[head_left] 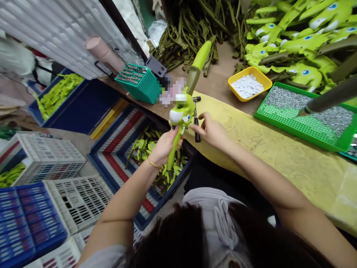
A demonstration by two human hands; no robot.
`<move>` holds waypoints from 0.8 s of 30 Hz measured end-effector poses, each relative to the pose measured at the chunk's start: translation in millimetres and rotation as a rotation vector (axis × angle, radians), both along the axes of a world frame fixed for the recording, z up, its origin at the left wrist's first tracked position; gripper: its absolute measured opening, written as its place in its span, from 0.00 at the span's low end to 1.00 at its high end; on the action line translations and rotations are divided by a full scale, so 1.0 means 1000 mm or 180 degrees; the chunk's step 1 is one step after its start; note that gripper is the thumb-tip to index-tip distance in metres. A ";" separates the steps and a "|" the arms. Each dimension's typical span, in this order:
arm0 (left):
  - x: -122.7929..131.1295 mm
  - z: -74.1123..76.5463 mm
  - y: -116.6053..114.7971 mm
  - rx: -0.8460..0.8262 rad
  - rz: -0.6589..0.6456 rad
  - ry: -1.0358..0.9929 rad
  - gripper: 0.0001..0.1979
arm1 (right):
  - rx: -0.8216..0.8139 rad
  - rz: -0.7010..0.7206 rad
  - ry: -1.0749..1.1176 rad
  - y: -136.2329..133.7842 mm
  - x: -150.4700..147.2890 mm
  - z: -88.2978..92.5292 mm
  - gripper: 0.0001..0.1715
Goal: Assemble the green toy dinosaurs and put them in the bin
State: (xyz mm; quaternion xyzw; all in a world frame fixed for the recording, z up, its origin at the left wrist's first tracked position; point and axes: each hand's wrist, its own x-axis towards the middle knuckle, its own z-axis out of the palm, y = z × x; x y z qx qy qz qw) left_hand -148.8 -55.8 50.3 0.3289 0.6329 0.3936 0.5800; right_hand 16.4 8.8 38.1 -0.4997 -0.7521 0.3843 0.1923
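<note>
My left hand [164, 146] is closed round the handle of a green plastic toy [181, 113] with a big white-and-blue eye and a long upper part [198, 63] that points away from me. My right hand [209, 128] is beside the toy's head, fingers pinched near it, and a small black-handled hammer [196, 123] lies at its fingers. Whether the fingers grip the hammer or something small I cannot make out. Both hands are at the edge of a yellow-covered table [267, 149].
A green tray [304, 113] of small metal parts and a yellow tray [249, 85] of white pieces stand on the table. Green toys [301, 41] are piled at the back right. A teal basket [138, 82] sits left. Striped bag [122, 149] with toy parts and several crates [41, 201] lie below.
</note>
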 end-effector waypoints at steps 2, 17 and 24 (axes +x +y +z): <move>-0.005 -0.003 -0.003 0.0145 -0.0013 0.0310 0.31 | 0.0297 0.0262 -0.1085 -0.006 -0.012 -0.008 0.28; -0.043 -0.043 -0.090 0.0132 -0.1291 0.4881 0.21 | 0.0680 -0.0765 -0.0090 -0.059 0.092 -0.003 0.29; -0.058 -0.044 -0.079 -0.0095 -0.1607 0.4936 0.20 | 0.0202 -0.0718 -0.1083 -0.078 0.092 -0.013 0.30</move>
